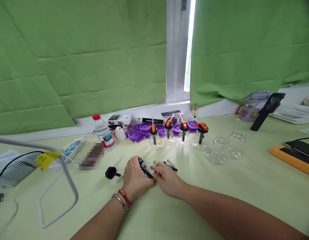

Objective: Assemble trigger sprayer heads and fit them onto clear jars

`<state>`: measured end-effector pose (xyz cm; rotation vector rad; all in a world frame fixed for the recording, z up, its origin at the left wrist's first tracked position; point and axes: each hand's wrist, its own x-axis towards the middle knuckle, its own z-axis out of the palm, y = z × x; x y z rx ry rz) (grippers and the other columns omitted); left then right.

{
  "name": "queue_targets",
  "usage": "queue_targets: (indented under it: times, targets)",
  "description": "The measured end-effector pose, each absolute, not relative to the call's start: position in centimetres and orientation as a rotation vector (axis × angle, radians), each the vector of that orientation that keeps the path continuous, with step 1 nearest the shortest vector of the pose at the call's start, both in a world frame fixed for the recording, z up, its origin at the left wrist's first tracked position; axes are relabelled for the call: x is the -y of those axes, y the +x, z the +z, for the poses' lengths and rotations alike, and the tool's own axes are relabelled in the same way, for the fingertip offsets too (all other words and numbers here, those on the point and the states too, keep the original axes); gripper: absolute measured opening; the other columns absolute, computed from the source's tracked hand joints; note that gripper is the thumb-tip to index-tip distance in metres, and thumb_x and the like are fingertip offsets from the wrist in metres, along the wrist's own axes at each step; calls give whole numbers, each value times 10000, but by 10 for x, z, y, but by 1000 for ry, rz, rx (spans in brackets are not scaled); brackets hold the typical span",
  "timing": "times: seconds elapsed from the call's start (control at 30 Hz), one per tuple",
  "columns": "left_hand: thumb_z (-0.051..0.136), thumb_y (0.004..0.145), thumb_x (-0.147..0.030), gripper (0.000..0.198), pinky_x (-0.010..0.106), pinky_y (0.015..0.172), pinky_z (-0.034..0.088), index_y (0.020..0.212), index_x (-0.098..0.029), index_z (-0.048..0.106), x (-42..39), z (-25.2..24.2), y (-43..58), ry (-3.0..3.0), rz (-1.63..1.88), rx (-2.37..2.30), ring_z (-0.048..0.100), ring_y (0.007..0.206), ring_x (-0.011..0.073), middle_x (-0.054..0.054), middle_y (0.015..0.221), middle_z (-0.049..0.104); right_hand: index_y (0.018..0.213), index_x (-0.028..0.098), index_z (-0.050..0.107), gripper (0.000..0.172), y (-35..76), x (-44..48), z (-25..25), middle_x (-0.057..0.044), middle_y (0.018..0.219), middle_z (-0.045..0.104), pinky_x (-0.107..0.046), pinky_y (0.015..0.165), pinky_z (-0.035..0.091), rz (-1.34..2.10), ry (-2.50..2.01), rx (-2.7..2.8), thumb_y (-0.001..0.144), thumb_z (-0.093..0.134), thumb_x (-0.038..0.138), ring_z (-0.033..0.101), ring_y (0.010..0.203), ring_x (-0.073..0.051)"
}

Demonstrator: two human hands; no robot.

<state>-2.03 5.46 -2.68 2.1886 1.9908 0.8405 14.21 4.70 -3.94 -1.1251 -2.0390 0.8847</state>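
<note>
My left hand (135,175) is wrapped around a black part with an orange end (146,169), tilted down to the right. Close against its lower end is my right hand (167,178), thumb and fingers drawn together; anything between those fingertips is too small to make out. Just beyond the right hand lie a small metal spring (170,163) and a slim black piece (173,167). A tiny brass-coloured bit (154,162) sits between the hands. Left of my left hand are a black knob-like part (111,172) and thin metal rods (119,160).
Several glass jars with orange-and-black tops (183,133) stand behind the hands, with open glass jars (215,151) to their right. Purple plastic pieces (137,133) and a water bottle (104,133) are at the back. A grey metal frame (76,193) rises at left.
</note>
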Motion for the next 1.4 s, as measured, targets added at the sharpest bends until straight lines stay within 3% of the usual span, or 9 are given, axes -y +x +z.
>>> queue_targets:
  times: [0.43, 0.8, 1.07, 1.17, 1.23, 1.3, 1.4]
  targets:
    - [751, 458, -538, 1060, 543, 1020, 329, 1338, -166, 293, -39, -10, -44, 2557, 878, -1945, 376, 1244, 402, 173, 1319, 408, 1099, 168, 636, 337, 153, -36, -38, -83, 972, 580, -266, 694, 388, 687, -1339, 2258, 799, 493, 109, 573, 849, -186]
    - [739, 512, -609, 967, 539, 1018, 341, 1300, -173, 385, -37, 7, -57, 2505, 1078, -2062, 380, 1223, 383, 170, 1305, 377, 1032, 208, 663, 305, 141, -23, -32, -65, 835, 589, -260, 504, 231, 304, -1253, 2620, 827, 453, 128, 523, 604, -140]
    - [776, 470, -569, 903, 541, 993, 360, 1232, -182, 483, -35, 5, -55, 2585, 1013, -2002, 376, 1218, 399, 176, 1305, 371, 1122, 166, 572, 399, 123, -52, -27, -92, 709, 657, -263, 517, 306, 203, -1468, 2669, 730, 531, 102, 624, 635, -235]
    - [787, 454, -557, 839, 547, 962, 378, 1170, -198, 538, -35, 4, -54, 2607, 997, -1993, 382, 1202, 409, 174, 1303, 372, 1170, 164, 544, 448, 119, -59, -20, -100, 735, 671, -266, 536, 340, 257, -1565, 2667, 724, 554, 127, 638, 653, -252]
    - [786, 454, -559, 787, 546, 949, 387, 1119, -199, 570, -35, 5, -54, 2612, 990, -1995, 386, 1194, 412, 173, 1300, 371, 1159, 172, 548, 390, 118, -59, -15, -95, 748, 665, -267, 556, 353, 352, -1568, 2573, 769, 532, 158, 633, 681, -243]
    - [774, 466, -579, 744, 542, 953, 388, 1071, -188, 590, -34, 4, -53, 2615, 989, -1988, 389, 1189, 408, 176, 1292, 368, 998, 178, 593, 207, 119, -55, -11, -71, 720, 635, -259, 577, 365, 612, -1475, 2376, 865, 441, 225, 606, 682, -202]
    - [751, 478, -617, 719, 540, 964, 387, 1016, -163, 604, -33, 2, -49, 2627, 992, -1941, 393, 1180, 405, 188, 1277, 368, 705, 177, 512, 359, 120, -46, -8, -13, 598, 532, -229, 536, 357, 1279, -1277, 1984, 945, 312, 354, 498, 548, -122]
